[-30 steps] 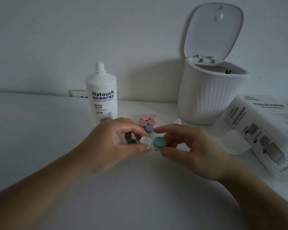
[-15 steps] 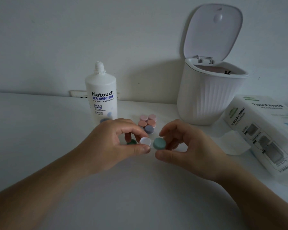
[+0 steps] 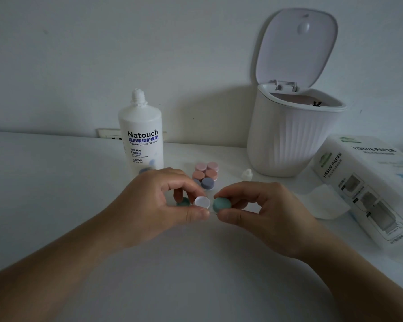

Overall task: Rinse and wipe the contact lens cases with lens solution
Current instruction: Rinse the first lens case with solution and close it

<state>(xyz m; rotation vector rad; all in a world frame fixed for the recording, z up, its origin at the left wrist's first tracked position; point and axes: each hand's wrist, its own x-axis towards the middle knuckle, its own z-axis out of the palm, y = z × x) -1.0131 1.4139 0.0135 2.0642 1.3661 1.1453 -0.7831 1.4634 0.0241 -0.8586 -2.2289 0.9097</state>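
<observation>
Pinching the green lens case (image 3: pixel 184 202) with its white open well (image 3: pixel 202 202), the left hand (image 3: pixel 154 205) grips tight; right hand (image 3: pixel 263 210) pinches the green cap (image 3: pixel 221 204) just beside it, solution bottle (image 3: pixel 141 138) behind

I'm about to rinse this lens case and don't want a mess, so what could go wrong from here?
1. The solution bottle stands uncapped just behind the left hand; a reach for it could tip it and spill.
2. The right hand pinches the loose green cap by its edges; it could slip and roll across the table.
3. The small bottle cap lies loose by the bin and could be knocked away.
</observation>
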